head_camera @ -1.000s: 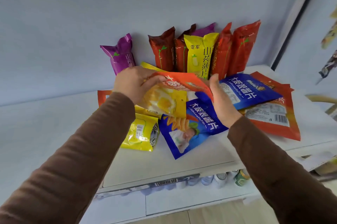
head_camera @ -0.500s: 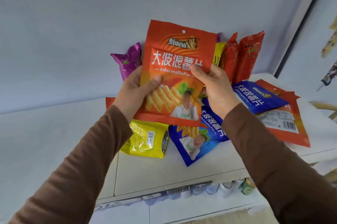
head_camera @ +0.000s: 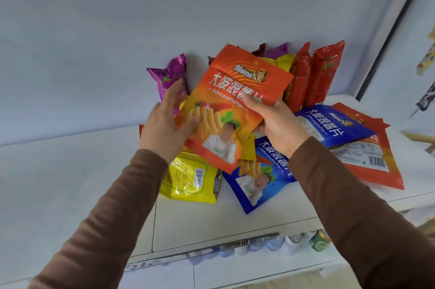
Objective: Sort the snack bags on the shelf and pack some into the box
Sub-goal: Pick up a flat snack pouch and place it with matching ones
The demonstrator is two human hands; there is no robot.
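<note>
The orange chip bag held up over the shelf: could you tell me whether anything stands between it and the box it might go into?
That cannot be settled: no box shows in the head view. The orange foil chip bag is already off the white shelf, held by the left hand and right hand, with nothing over it.

a plain pale bluish wall (head_camera: 117, 18) fills the upper frame; a white shelf top (head_camera: 58, 183) spans below, a dark vertical strip (head_camera: 390, 30) at upper right.

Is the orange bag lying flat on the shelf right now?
No, both hands, left hand and right hand, hold the orange bag up above it.
</note>
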